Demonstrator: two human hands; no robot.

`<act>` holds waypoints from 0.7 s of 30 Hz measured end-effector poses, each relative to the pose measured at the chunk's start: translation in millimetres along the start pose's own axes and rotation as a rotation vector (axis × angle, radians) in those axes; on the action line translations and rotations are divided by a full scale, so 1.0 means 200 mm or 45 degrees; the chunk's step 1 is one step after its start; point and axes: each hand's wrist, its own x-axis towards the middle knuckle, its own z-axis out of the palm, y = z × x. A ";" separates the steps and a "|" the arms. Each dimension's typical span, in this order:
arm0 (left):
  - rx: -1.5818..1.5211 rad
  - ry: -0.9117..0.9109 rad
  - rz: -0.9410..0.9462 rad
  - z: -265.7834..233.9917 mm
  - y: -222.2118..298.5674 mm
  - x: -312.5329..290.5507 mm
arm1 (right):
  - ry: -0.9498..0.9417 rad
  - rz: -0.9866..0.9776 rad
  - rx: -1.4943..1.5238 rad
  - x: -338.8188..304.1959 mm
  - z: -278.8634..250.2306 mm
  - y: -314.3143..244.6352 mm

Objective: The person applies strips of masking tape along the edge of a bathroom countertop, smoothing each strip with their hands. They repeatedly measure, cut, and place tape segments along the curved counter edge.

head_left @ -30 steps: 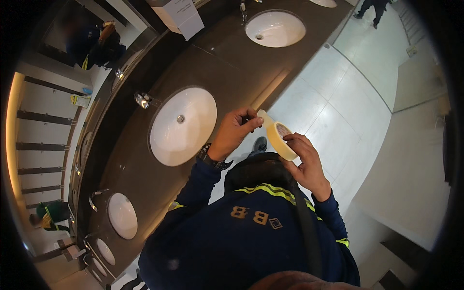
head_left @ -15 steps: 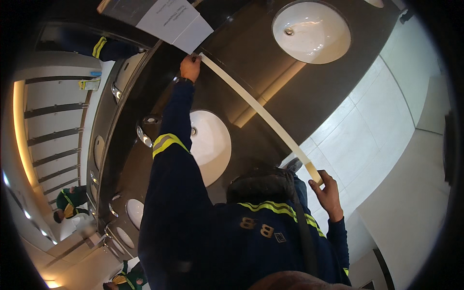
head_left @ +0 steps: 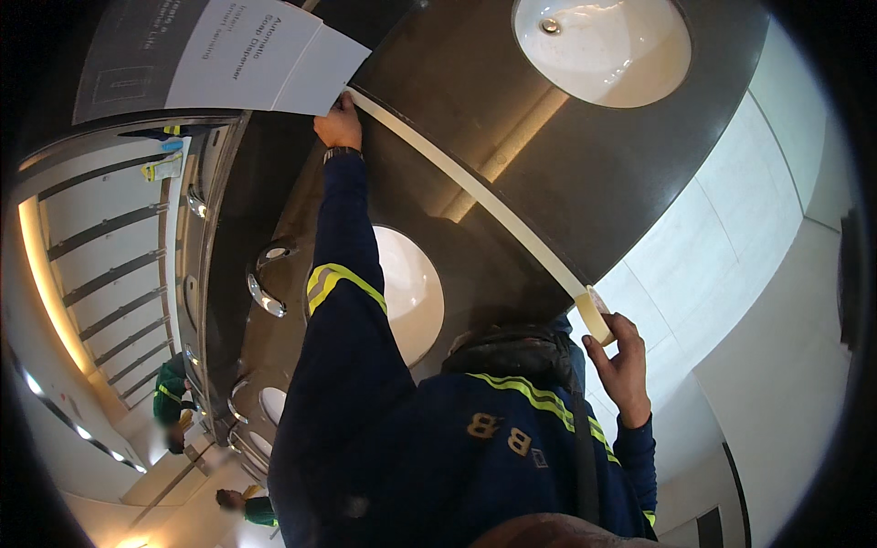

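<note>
A pale cream strip of masking tape point(head_left: 484, 196) runs taut across the dark washbasin counter point(head_left: 585, 192), from its back to its front edge. At the back end my left hand point(head_left: 340, 125) has its fingers closed on the strip's end, beside a grey and white box point(head_left: 260, 55). My right hand point(head_left: 626, 370) grips the tape roll point(head_left: 594, 315) between thumb and fingers at the counter's front edge. Whether the strip's middle touches the counter I cannot tell. Under my left forearm a white oval basin point(head_left: 411, 292) is partly covered by my sleeve.
Another white basin point(head_left: 607, 55) is set in the counter at the upper right. A chrome faucet point(head_left: 265, 288) rises left of my arm. Along the left, a mirror point(head_left: 110, 237) reflects the room and people. Pale floor tiles point(head_left: 703, 237) lie right of the counter.
The view has shifted, and the box now shows larger at the upper left. My right hand has brought the roll closer to the counter's front edge and turned it. Both hands keep their hold.
</note>
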 end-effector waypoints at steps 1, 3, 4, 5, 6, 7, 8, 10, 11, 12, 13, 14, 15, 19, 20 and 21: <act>0.029 0.018 0.007 0.01 0.01 0.00 | 0.008 -0.008 -0.016 0.00 0.00 0.00; 0.093 0.060 0.023 0.02 0.01 0.00 | 0.025 -0.033 -0.045 0.01 -0.01 0.01; 0.100 0.009 0.009 0.01 -0.01 0.01 | 0.001 -0.028 -0.046 0.01 -0.01 0.00; 0.098 0.030 0.036 0.01 -0.01 0.01 | -0.022 -0.022 -0.044 0.03 -0.02 -0.01; 0.095 0.050 0.061 0.02 -0.01 0.01 | -0.045 -0.017 -0.042 0.04 -0.02 -0.02; 0.093 0.071 0.086 0.02 -0.01 0.00 | -0.035 -0.034 -0.050 0.04 -0.01 -0.02; 0.123 0.066 0.092 0.01 0.01 0.01 | -0.023 -0.052 -0.058 0.04 -0.01 -0.01; 0.103 0.030 0.042 0.03 0.01 0.00 | -0.020 -0.041 -0.053 0.04 0.00 -0.01; 0.094 0.019 0.019 0.03 0.01 0.01 | -0.026 -0.016 -0.037 0.04 0.01 0.00; 0.129 0.010 0.014 0.04 0.01 0.01 | -0.032 0.009 -0.022 0.04 0.01 0.00; 0.164 0.001 0.008 0.04 0.01 0.01 | -0.043 0.033 -0.007 0.04 0.01 -0.01; 0.200 -0.009 0.004 0.04 0.01 0.01 | -0.055 0.058 0.008 0.03 0.01 -0.02; 0.196 0.009 0.018 0.04 0.00 0.01 | -0.067 0.083 0.024 0.02 0.01 -0.03; 0.139 0.034 0.029 0.03 0.01 0.01 | -0.130 -0.003 0.054 0.01 0.02 -0.05; 0.117 0.028 0.021 0.02 0.02 0.00 | -0.148 0.028 0.080 0.00 0.03 -0.05; 0.138 0.020 0.034 0.02 0.01 -0.01 | -0.156 0.034 0.083 0.00 0.03 -0.05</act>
